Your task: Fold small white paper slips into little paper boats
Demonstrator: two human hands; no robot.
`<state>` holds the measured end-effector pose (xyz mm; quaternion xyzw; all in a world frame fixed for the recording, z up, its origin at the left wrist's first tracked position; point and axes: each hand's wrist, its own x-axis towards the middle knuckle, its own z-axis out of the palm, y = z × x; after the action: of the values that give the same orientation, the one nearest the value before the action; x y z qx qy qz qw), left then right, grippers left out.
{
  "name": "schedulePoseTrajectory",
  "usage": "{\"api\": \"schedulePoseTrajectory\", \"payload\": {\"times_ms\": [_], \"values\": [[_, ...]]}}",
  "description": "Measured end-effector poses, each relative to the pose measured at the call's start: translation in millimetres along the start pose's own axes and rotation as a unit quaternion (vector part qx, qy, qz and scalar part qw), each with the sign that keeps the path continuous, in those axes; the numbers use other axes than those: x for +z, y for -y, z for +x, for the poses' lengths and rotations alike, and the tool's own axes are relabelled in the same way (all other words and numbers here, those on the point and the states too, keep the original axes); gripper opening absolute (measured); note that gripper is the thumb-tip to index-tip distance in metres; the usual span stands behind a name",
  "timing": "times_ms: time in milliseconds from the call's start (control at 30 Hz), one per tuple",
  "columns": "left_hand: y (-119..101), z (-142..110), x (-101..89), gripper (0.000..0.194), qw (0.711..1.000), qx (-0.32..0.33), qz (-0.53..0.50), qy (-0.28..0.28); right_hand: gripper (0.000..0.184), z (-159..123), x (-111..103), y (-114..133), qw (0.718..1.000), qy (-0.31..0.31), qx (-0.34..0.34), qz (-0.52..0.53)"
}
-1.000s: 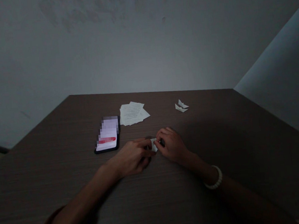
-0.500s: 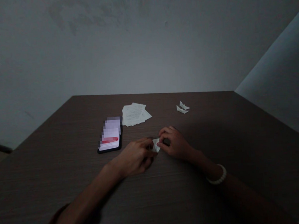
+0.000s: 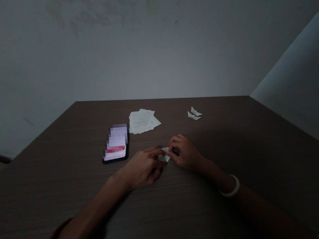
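A small folded white paper piece lies on the dark wooden table between my two hands. My left hand pinches its left side with curled fingers. My right hand, with a white bead bracelet on its wrist, pinches the right side. Most of the paper is hidden under my fingers.
A phone with a lit screen lies left of my hands. Behind it sits a loose stack of white paper sheets. Two small folded paper shapes rest at the back right. Grey walls border the table's far and right edges.
My hands have stayed on the paper piece, with only small shifts of the fingers. The view has moved slightly.
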<state>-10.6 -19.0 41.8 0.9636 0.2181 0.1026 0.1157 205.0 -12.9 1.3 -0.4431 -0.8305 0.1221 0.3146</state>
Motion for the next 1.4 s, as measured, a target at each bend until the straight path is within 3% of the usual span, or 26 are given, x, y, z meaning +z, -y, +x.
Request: {"api": "schedulePoseTrajectory", "payload": {"times_ms": [567,767,1000,1400], "values": [[0.2,1.7,5.0,0.031,1.000,0.007,0.027,0.010,0.008,-1.9,3.5,-2.8,0.999,-0.005,0.033,0.002],[0.0,0.5,4.4,0.029,0.999,-0.008,0.030,0.015,0.011,-4.3,-4.0,-3.4,0.998,-0.058,0.017,0.001],[0.3,0.0,0.4,0.029,0.999,-0.018,0.024,0.018,0.003,-7.4,-8.5,-2.8,0.999,0.013,-0.041,-0.014],[5.4,2.7,7.7,0.029,0.999,-0.012,-0.027,-0.030,0.010,-11.1,-3.4,-1.9,0.999,0.008,-0.031,-0.008]]}}
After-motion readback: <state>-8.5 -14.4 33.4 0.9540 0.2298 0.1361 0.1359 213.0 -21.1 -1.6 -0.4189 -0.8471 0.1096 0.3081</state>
